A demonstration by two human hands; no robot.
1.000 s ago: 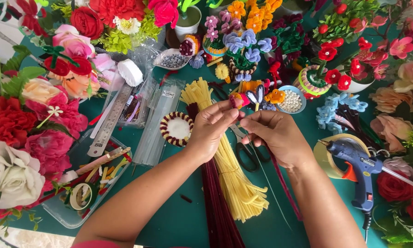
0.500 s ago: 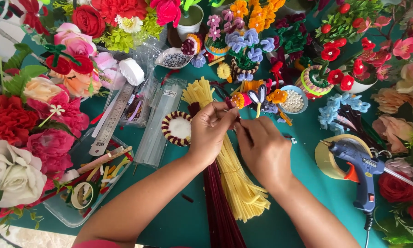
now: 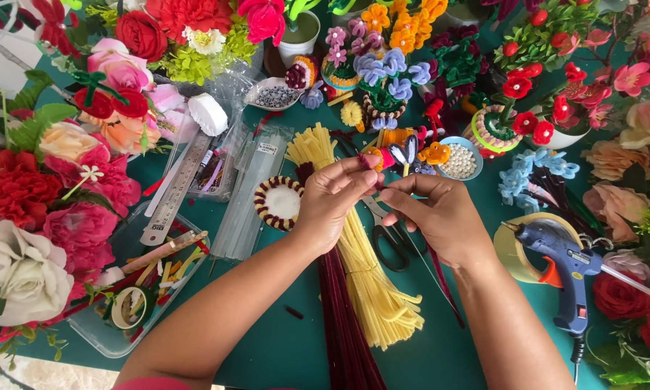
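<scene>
Over a dark green surface (image 3: 267, 339), the person's left hand (image 3: 332, 206) and right hand (image 3: 437, 217) meet, the fingers (image 3: 361, 170) of the left pinching a small pink and orange fuzzy craft piece (image 3: 374, 159) while the right hand's fingers touch it from beside. Beneath the hands lie a bundle of pale yellow fuzzy craft stems (image 3: 372, 282), a bundle of dark maroon fuzzy stems (image 3: 346, 325) and a pair of black-handled scissors (image 3: 390, 242). A blue hot-glue gun (image 3: 563, 263) rests to the right, a steel ruler (image 3: 173, 191) to the left, with artificial flowers all around.
</scene>
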